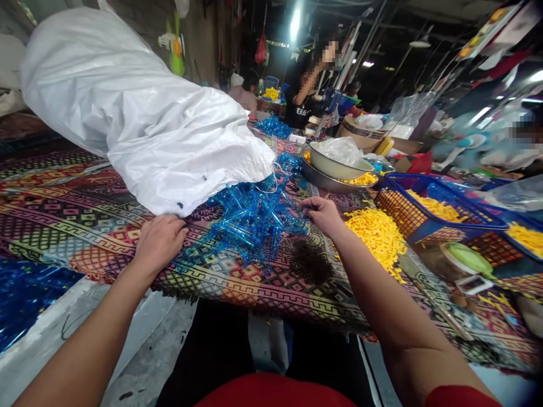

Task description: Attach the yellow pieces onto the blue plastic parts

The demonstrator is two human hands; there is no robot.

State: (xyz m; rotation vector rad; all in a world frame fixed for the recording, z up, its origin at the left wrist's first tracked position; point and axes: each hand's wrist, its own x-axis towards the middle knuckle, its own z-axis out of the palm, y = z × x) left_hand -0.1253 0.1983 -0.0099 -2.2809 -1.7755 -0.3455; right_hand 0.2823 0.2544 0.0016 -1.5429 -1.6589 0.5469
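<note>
A pile of shiny clear-blue plastic pieces (254, 220) lies on the patterned cloth in front of me, spilling from the mouth of a big white sack (178, 135) on its side. My left hand (161, 240) rests at the near edge of the sack, left of the pile, its fingers together and curled; what is under them is hidden. On the pile's right side, my right hand (323, 215) has thumb and fingers pinched together. Anything between those fingertips is too small to make out. Small dark bits (311, 261) form a heap just below it.
A heap of yellow pieces (377, 237) sits beside my right forearm. Behind it stand stacked bowls (339, 161) and blue baskets (441, 212) of yellow pieces. More blue pieces (34, 294) fill a white box at lower left. Other people (301, 104) sit farther back.
</note>
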